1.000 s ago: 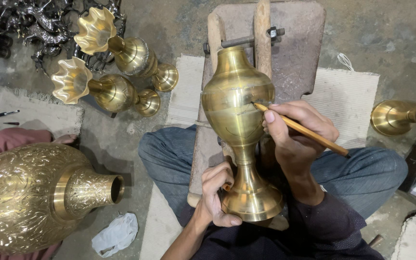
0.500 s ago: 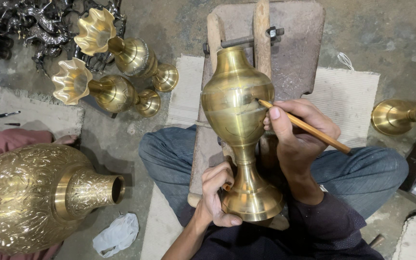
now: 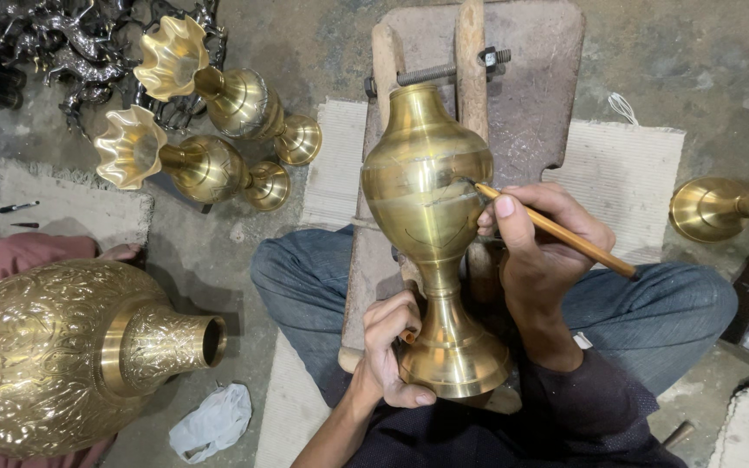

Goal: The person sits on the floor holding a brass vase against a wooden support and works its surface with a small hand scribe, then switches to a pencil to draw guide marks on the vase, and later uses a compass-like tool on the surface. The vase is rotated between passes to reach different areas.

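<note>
Between my crossed legs, the brass vase lay on the wooden stand, its foot toward me. My left hand gripped the vase's stem above the foot, while my right hand pinched a wooden stylus, its tip touching the vase's belly. Two fluted brass vases lay well apart on the floor.

A metalcraft workshop: brass vases on bare concrete floor.
</note>
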